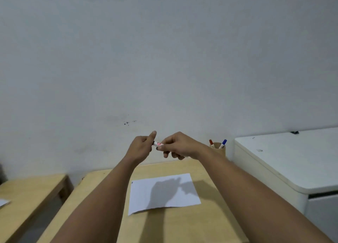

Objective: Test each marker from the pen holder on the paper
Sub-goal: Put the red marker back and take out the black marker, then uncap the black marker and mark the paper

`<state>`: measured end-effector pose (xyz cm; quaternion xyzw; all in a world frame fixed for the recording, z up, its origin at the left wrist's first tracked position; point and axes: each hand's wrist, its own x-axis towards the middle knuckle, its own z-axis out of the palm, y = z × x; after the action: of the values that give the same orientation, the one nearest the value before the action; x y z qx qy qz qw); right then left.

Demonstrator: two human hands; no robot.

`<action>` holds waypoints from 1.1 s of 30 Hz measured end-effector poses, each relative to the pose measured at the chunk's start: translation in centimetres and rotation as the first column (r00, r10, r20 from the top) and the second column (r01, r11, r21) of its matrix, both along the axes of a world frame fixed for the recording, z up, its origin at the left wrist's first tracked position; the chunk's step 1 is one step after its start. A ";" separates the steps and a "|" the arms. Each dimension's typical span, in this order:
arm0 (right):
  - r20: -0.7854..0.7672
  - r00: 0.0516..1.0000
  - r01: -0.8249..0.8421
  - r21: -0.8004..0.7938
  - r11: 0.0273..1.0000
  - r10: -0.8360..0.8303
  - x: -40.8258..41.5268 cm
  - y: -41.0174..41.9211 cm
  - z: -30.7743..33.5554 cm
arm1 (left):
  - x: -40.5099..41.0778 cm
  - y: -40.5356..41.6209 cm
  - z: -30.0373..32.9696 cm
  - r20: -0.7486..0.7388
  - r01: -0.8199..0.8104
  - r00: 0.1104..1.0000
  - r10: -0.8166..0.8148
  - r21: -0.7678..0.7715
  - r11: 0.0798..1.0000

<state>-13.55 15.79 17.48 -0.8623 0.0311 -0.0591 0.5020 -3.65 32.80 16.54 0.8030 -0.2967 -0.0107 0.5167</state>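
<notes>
Both my hands are raised above the far end of the wooden table (pixel 182 224). My right hand (pixel 178 144) grips the white barrel of a marker (pixel 158 143) with a red label. My left hand (pixel 141 146) is closed around the marker's dark cap end, thumb up. A white sheet of paper (pixel 162 193) lies flat on the table below, carrying the shadow of my hands and a small dark mark at its top left corner. A tan pen holder (pixel 220 148) stands at the table's far right with a red-capped marker (pixel 211 142) and a blue-capped marker (pixel 223 143) in it.
A white cabinet (pixel 285 162) stands right of the table, close to the pen holder. A second wooden table (pixel 27 197) sits to the left across a gap, with a scrap of paper (pixel 3 202) at its edge. A plain wall rises behind.
</notes>
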 end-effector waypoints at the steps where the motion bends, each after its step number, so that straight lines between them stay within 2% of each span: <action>1: 0.017 1.000 -0.017 0.003 1.000 0.017 0.2 0.9 -0.1 | 0.2 0.9 0.2 0.007 -0.011 1.000 0.011 0.028 1.000; 3: 0.086 0.996 -0.029 -0.031 0.999 0.032 0.7 2.5 -0.4 | 0.7 2.3 0.6 0.023 -0.046 0.999 0.044 0.080 0.996; 6: 0.212 0.977 0.015 -0.205 0.979 0.029 1.7 4.3 -1.1 | 1.6 4.0 1.1 0.028 -0.117 0.993 0.115 0.100 0.988; 8: 0.237 0.971 0.058 -0.301 0.952 0.016 2.2 4.2 -1.6 | 2.7 5.5 0.8 0.023 -0.210 0.978 0.209 0.076 0.975; 10: 0.256 0.966 0.101 -0.297 0.949 -0.022 2.5 3.3 -2.4 | 4.3 7.6 -0.3 0.084 -0.335 0.941 0.328 0.090 0.938; 12: 0.258 0.962 0.149 -0.204 0.968 -0.094 2.9 2.0 -3.3 | 5.8 9.5 -2.2 0.180 -0.428 0.899 0.400 0.168 0.888; 14: 0.230 0.961 0.161 -0.012 0.987 -0.154 3.6 1.0 -4.2 | 7.1 10.4 -4.9 0.261 -0.470 0.878 0.402 0.306 0.828; 16: 0.183 0.963 0.158 0.216 0.964 -0.199 4.6 0.5 -5.1 | 8.3 10.4 -8.1 0.330 -0.483 0.870 0.365 0.426 0.765; 19: 0.070 0.961 0.202 0.481 0.853 -0.267 6.4 0.2 -6.7 | 9.9 9.9 -12.7 0.400 -0.478 0.870 0.287 0.544 0.690; 22: -0.028 0.951 0.236 0.710 0.664 -0.308 8.5 0.1 -8.4 | 11.6 9.2 -16.2 0.407 -0.460 0.880 0.244 0.603 0.652; 24: -0.046 0.945 0.244 0.761 0.601 -0.325 9.7 -0.1 -9.7 | 12.5 8.8 -17.8 0.409 -0.455 0.882 0.234 0.610 0.649; 30: 0.027 0.936 0.239 0.683 0.690 -0.351 11.8 -0.2 -13.1 | 14.1 8.5 -21.1 0.483 -0.499 0.847 0.223 0.577 0.647; 33: -0.010 0.910 0.311 0.676 0.668 -0.414 12.6 0.5 -13.7 | 14.0 8.8 -20.9 0.404 -0.481 0.865 0.298 0.494 0.725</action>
<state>-0.92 16.25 3.73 -0.5963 0.1845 -0.2050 0.7539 10.33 41.61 -4.34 0.9577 -0.1754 0.1300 0.1873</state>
